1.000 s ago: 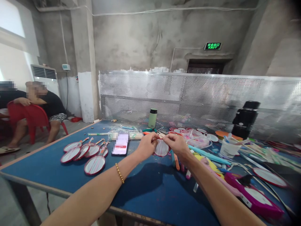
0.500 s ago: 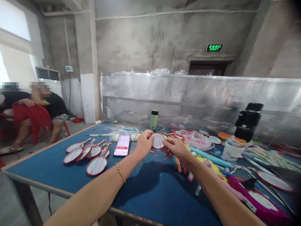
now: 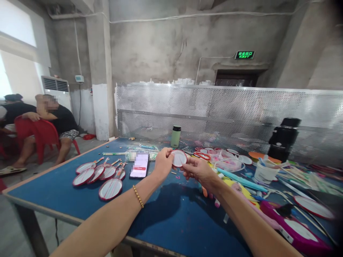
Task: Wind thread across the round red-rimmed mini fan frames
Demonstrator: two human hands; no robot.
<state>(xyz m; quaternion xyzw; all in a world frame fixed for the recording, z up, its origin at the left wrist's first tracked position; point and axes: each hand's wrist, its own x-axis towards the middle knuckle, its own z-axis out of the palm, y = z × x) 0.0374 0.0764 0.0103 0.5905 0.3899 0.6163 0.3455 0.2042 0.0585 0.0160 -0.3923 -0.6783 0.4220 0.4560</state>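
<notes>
Red-rimmed disc [image 3: 179, 159] had shifted slightly toward the far edge of the table [image 3: 171, 228] within one second. Left hand [image 3: 164, 162] and right hand [image 3: 199, 172] pinched its opposite sides.

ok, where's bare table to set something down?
Front: table between left forearm and right forearm, nearer than the scraps below the held disc. Left: from disc pile to the table's left edge. Crowded: right side, with cup, markers, purple thing; back, around bottle.
</notes>
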